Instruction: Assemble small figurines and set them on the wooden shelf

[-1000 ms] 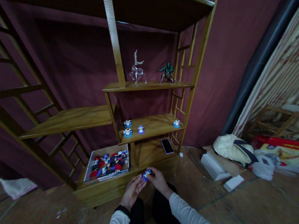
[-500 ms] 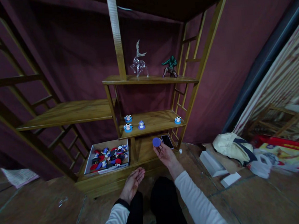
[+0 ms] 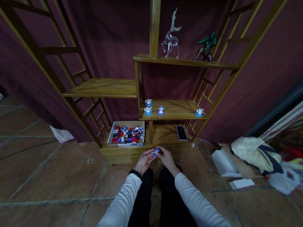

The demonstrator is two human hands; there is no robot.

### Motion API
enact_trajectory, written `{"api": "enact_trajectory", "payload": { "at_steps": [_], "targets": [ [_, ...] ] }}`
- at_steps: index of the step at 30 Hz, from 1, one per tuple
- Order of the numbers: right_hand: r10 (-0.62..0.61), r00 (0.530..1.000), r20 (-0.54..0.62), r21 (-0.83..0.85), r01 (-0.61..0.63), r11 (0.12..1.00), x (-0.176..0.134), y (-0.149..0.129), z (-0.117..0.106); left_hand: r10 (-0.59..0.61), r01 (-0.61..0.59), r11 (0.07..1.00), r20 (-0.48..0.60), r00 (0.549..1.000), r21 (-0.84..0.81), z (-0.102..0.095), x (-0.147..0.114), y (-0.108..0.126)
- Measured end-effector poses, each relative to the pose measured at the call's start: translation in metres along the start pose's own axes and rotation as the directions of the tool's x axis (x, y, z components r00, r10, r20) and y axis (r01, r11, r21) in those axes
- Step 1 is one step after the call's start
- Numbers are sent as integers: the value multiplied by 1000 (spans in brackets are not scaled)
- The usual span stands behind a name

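Note:
Between my two hands, just in front of the low shelf edge, is a small purple figurine (image 3: pixel 156 152) on a round base. The fingers of my left hand (image 3: pixel 145 160) hold it from one side, and my right hand (image 3: pixel 167 159) grips it from the other. On the shelf above stand a similar purple-and-white figurine (image 3: pixel 161 110), two blue-based figurines (image 3: pixel 148 110) at its left and one more blue-based figurine (image 3: pixel 199 112) at the right end. To the left, an open cardboard box (image 3: pixel 111 141) holds many mixed figurines in red, blue and black.
A phone (image 3: pixel 181 133) lies on the bottom shelf. Higher up stand a clear deer ornament (image 3: pixel 171 43) and a green-topped statue (image 3: pixel 207 47). A white box (image 3: pixel 224 163), a cream bag (image 3: pixel 253 153) and a plastic bag (image 3: pixel 284 180) lie on the floor at right.
My right hand has brought the figurine down and left, and my left hand has closed on it too. Its underside faced me before; now its figure shows. The view has shifted.

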State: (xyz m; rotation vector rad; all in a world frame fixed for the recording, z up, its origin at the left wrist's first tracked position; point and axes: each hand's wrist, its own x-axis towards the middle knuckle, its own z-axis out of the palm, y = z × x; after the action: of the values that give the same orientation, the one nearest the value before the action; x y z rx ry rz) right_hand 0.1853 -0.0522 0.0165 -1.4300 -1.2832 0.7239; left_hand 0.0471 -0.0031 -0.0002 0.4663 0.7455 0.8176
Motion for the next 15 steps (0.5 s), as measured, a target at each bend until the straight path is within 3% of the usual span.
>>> {"api": "enact_trajectory", "payload": {
  "at_steps": [8,15],
  "targets": [
    [81,994,-73,109,-73,991,-3,21,8,63,-61,998,-70,996,27,-3,2,-3],
    [214,977,-21,274,-200,941,-6,22,10,67,-64,997,-54,996,49,-1,-1,-4]
  ]
}}
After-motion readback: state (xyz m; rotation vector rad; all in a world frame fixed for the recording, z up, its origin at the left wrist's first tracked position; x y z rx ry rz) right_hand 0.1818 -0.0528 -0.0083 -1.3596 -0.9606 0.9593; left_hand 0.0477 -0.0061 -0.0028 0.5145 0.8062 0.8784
